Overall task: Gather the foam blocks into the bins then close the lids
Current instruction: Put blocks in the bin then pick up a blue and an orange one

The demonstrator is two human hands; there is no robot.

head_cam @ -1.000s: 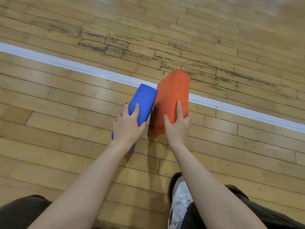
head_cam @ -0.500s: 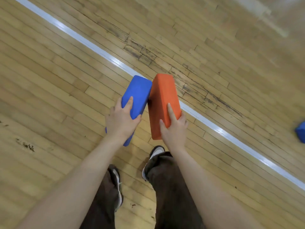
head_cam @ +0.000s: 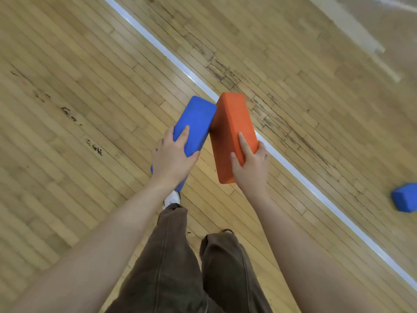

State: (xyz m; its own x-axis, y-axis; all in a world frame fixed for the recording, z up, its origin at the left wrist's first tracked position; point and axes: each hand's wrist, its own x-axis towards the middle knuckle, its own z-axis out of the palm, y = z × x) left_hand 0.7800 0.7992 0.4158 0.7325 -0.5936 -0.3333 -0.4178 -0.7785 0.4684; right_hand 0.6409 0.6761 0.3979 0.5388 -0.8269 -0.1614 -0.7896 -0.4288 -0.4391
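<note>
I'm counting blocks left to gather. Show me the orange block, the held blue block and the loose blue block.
orange block (head_cam: pixel 233 129): head view, on its broad top face.
held blue block (head_cam: pixel 196 118): head view, on its upper face.
loose blue block (head_cam: pixel 405 197): head view, on its top, at the frame's right edge.

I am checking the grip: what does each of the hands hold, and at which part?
The left hand holds a blue block at its near end; the right hand holds an orange block at its near end.

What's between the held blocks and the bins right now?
Cannot say: no bin is in view. The left hand grips a blue block, the right hand an orange block. Ahead only wood floor shows.
</note>
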